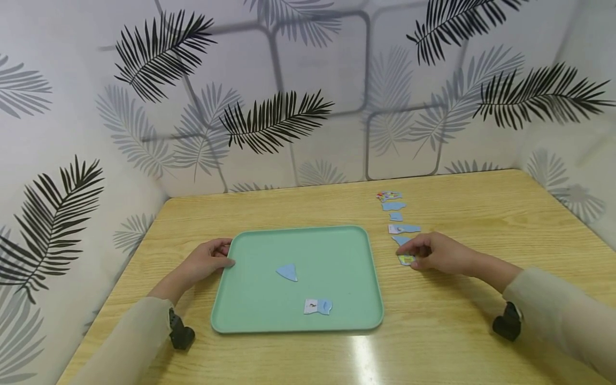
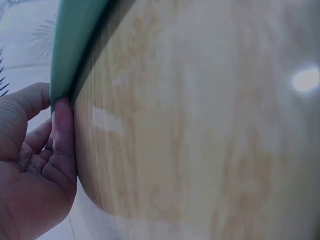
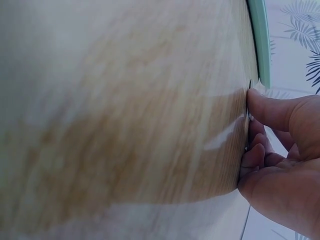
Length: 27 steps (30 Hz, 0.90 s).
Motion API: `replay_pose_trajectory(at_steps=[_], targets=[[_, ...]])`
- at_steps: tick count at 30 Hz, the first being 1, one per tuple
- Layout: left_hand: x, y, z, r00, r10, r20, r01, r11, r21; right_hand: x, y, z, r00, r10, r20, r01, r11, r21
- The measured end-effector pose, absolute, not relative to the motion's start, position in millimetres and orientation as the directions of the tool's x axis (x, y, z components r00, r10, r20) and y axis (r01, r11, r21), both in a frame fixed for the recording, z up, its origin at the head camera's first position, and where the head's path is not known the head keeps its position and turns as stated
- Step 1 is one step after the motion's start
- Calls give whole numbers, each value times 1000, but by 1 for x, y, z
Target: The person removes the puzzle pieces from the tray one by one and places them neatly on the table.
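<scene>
My left hand (image 1: 208, 260) grips the left rim of a green tray (image 1: 298, 325), thumb over the edge and fingers curled outside it. In the left wrist view the thumb and fingers (image 2: 62, 122) meet at the tray's side. To the right of the tray, my right hand (image 1: 440, 253) pinches a small flat puzzle piece (image 1: 406, 260) with a yellow print, low at the tabletop. The thumb is at its near side and the fingertips at its far side. A blue piece (image 1: 400, 240) lies just behind it, partly covered by the fingers.
Inside the tray lie a blue triangular piece (image 1: 289, 271) and a blue-and-white piece (image 1: 318, 306). Behind my right hand, several pieces form a column, including a long one (image 1: 405, 229), a small blue one (image 1: 396, 216) and a colourful one (image 1: 390, 195). A patterned wall (image 1: 327, 144) stands behind the table.
</scene>
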<state>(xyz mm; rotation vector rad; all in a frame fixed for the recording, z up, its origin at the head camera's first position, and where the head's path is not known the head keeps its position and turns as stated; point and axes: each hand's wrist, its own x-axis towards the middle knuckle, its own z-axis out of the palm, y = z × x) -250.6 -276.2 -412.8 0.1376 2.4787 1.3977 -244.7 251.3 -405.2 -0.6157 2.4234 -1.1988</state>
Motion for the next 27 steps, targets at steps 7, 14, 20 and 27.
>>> replay_pose_trajectory(at_steps=[7,14,20,27], targets=[[-252,-278,-414,-957,214,-197,-52,540,840,-246,253,-406,-840,-526,-134,-233,572,-786],[-253,-279,-417,-956,221,-194,-48,534,844,-247,254,-406,-837,-527,-149,-214,565,-797],[-252,-278,-414,-956,214,-201,-58,535,843,-248,254,-404,-843,-517,-150,-197,556,-808],[-252,-278,-414,-954,216,-210,-67,528,847,-249,249,-401,-851,-512,-119,-204,531,-822]])
